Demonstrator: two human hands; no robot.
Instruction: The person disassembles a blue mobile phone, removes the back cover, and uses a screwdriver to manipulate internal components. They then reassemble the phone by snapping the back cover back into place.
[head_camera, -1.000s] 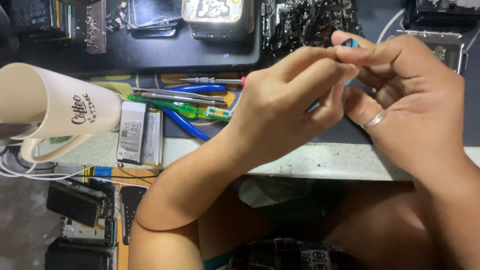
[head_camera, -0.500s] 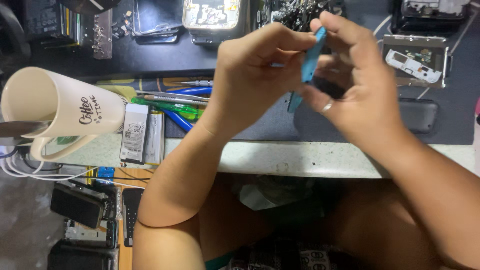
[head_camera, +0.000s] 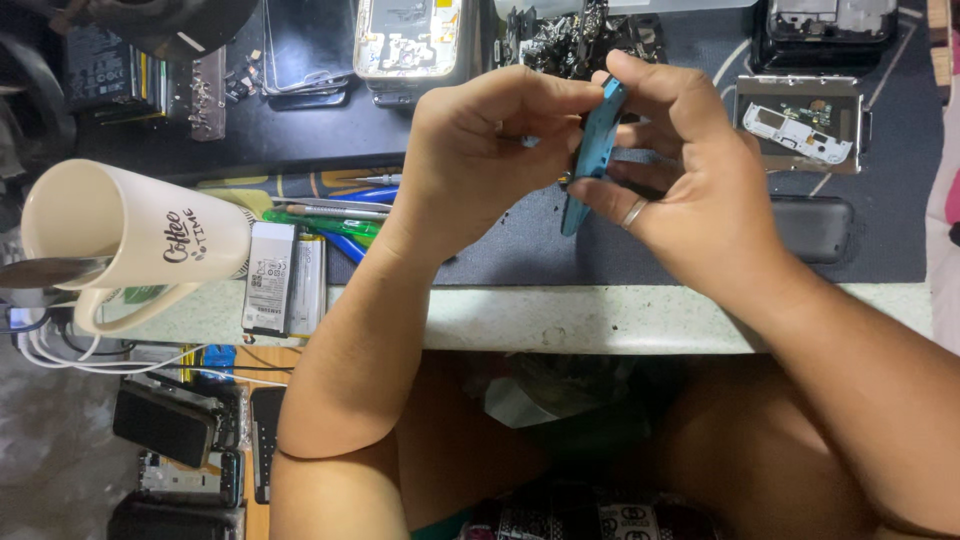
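Both hands meet above a dark work mat (head_camera: 520, 255). My right hand (head_camera: 690, 185), with a ring on one finger, grips a thin blue phone part (head_camera: 592, 150) held on edge, thumb on top and fingers below. My left hand (head_camera: 480, 150) is closed against the blue part's left side, fingertips pinching at it. What sits between the left fingertips is hidden.
A cream mug (head_camera: 130, 240) with a spoon stands at the left, next to two phone batteries (head_camera: 285, 280) and several screwdrivers (head_camera: 320, 215). Phone frames and parts (head_camera: 800, 125) lie at the back. A dark phone cover (head_camera: 812, 228) lies right. More phones (head_camera: 165, 425) lie below the table edge.
Both hands drew back slightly toward me and lower in view. The blue part stays on edge between them, still gripped by the right hand.
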